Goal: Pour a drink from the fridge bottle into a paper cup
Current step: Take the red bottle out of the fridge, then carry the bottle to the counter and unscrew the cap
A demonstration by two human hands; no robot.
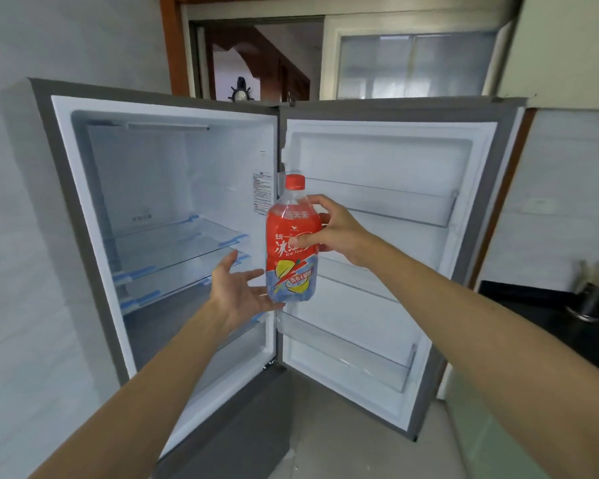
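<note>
Red-labelled clear plastic ice tea bottle [291, 242] upright, red cap on, right hand [336, 233] gripping its upper body, left hand [237, 292] open-palmed touching its base, open fridge [173, 188] behind

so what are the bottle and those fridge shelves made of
The bottle looks like thin clear plastic: see-through near the neck, wrapped in a glossy printed label, with a red plastic cap. The shelves look like clear glass, possibly plastic, with blue edge clips.

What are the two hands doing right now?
Left hand: open, palm up, under the bottle's base.
Right hand: closed around the red-capped clear plastic ice tea bottle.
</note>
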